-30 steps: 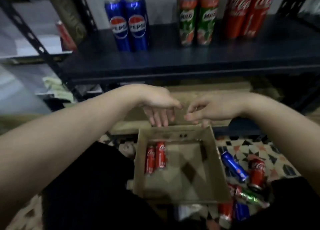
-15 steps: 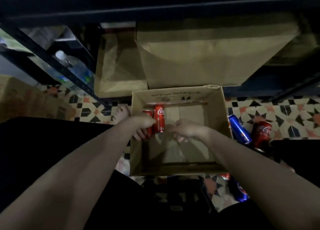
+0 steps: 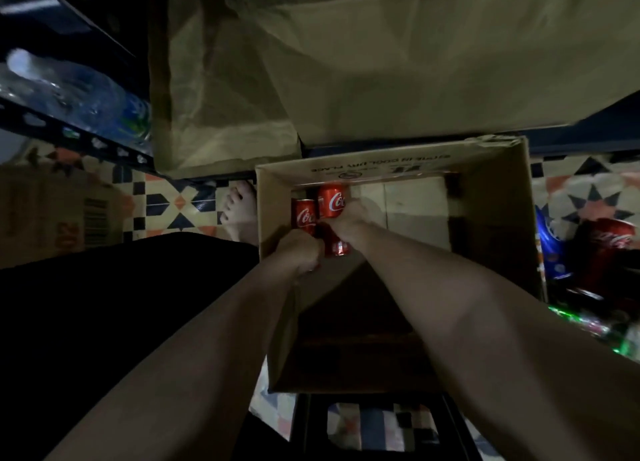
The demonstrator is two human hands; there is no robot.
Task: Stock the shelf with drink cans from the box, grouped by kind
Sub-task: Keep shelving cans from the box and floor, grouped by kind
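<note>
An open cardboard box [image 3: 498, 197] stands on the tiled floor below me. Two red Coca-Cola cans lie side by side in its far left corner. My left hand [image 3: 300, 251] is closed around the lower end of the left can [image 3: 304, 214]. Just to the right, my right hand [image 3: 348, 219] wraps the right can [image 3: 330, 202] around its middle. Both hands are deep in the box and their fingers are mostly hidden. The shelf's can rows are out of view.
Large brown paper bags [image 3: 381, 62] fill the low shelf behind the box. More cans lie on the floor at right: a blue one [image 3: 550, 238], a red Coca-Cola one [image 3: 609, 242] and green ones [image 3: 623, 336]. A water bottle [image 3: 86, 103] lies at left. A bare foot [image 3: 240, 211] rests beside the box.
The view dropped from the stocked shelf to the box. Both hands went down into the box and closed on the two red cans.
</note>
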